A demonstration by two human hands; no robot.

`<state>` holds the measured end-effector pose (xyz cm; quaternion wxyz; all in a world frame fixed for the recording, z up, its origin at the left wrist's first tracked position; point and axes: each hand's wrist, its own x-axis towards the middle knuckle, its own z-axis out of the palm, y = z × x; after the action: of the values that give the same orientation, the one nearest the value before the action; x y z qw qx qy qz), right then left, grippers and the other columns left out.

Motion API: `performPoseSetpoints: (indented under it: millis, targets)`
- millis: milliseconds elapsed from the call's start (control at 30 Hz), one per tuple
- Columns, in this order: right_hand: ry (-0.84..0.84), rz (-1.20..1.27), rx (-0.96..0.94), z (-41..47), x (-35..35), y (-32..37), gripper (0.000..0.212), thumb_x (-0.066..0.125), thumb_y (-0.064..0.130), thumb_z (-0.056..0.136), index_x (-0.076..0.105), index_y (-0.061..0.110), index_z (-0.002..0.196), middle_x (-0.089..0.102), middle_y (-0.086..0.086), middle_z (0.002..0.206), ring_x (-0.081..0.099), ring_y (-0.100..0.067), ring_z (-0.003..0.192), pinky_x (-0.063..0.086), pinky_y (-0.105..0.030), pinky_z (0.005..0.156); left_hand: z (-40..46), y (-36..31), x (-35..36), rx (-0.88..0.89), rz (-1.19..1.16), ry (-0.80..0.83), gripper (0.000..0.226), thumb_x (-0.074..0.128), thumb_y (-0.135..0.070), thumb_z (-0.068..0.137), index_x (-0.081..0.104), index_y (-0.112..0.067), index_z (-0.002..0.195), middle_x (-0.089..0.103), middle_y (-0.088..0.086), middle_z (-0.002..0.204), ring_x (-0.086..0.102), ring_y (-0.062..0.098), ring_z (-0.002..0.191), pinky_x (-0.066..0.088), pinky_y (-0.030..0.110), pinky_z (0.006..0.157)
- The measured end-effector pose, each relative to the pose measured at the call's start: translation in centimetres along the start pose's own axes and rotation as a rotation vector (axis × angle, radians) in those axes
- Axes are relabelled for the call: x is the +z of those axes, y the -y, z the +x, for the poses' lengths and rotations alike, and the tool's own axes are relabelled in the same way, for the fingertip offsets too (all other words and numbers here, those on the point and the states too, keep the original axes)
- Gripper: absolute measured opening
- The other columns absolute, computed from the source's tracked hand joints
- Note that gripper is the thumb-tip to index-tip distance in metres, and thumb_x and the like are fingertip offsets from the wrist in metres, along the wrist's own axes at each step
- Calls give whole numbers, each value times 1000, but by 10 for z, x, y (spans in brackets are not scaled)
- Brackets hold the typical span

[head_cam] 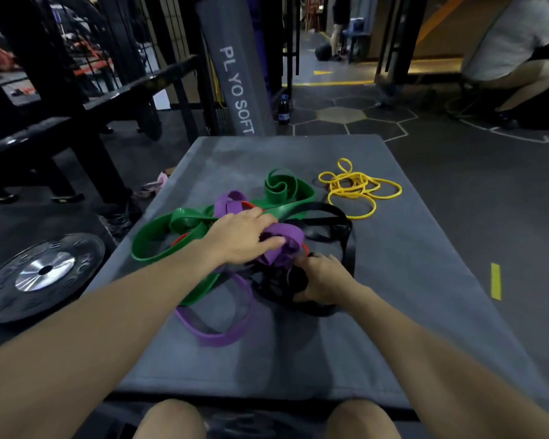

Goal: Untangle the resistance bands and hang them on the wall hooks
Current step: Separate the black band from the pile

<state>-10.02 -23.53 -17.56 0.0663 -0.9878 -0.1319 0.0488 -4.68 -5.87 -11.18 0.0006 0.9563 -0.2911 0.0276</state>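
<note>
Knees at the near edge, I face a gray mat holding a knot of bands. My left hand rests on top of the heap, thumb and fingers closing on a fold of the purple band. My right hand clutches the black band at the near right of the tangle. Green band loops spread left; a yellow band lies apart, far right. Left, a weight plate lies on the floor.
</note>
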Motion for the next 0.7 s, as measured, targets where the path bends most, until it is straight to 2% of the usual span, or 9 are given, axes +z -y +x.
performPoseSetpoints:
  millis: [67,133,233,300,433,567,633,700]
  targets:
    - [-70,-58,-29,1,4,2,55,66,38,74,49,23,125,58,-6,123,48,-24,122,33,-34,93,2,0,5,-55,-92,4,52,34,-58,91,51,-19,121,53,5,119,52,25,114,45,42,92]
    - [-127,-100,-48,0,6,3,48,62,34,76,52,20,120,60,-7,118,51,-25,117,32,-34,89,8,0,9,-134,-247,-36,49,38,-53,92,53,-15,119,54,9,118,52,28,114,44,43,94]
    - [-111,-23,-15,-6,-6,2,43,61,28,78,53,16,119,59,-12,116,53,-30,113,37,-34,90,15,6,9,-256,-451,-140,48,44,-50,91,56,-10,114,57,13,113,53,31,110,43,43,95]
    - [-153,95,33,-12,-21,-3,41,61,25,80,53,17,120,56,-14,115,54,-33,110,42,-34,87,19,9,5,-344,-524,-219,45,49,-48,90,56,-8,109,58,15,109,54,32,105,44,41,90]
    - [-372,346,81,-24,-59,-17,29,63,16,81,60,16,110,56,-11,107,56,-33,103,43,-33,80,21,9,-7,-546,-649,-318,38,55,-40,90,54,-5,106,57,16,108,56,34,99,40,36,78]
    - [-601,716,116,-38,-98,-31,21,64,0,80,64,13,98,66,-1,94,60,-20,97,43,-18,76,13,7,-13,-668,-679,-366,32,55,-31,91,52,-4,109,55,10,98,57,31,97,38,33,74]
    - [-700,862,124,-45,-112,-34,27,59,-9,81,62,16,89,66,10,79,60,-14,88,45,-8,72,10,7,-14,-719,-746,-361,37,55,-31,92,51,-2,114,58,13,101,57,32,97,37,32,73]
    - [-774,1022,132,-51,-125,-32,31,54,-16,81,60,15,85,64,11,72,62,-2,73,49,-11,68,9,6,-17,-762,-850,-346,40,56,-31,90,54,1,115,62,18,104,59,33,93,40,33,74]
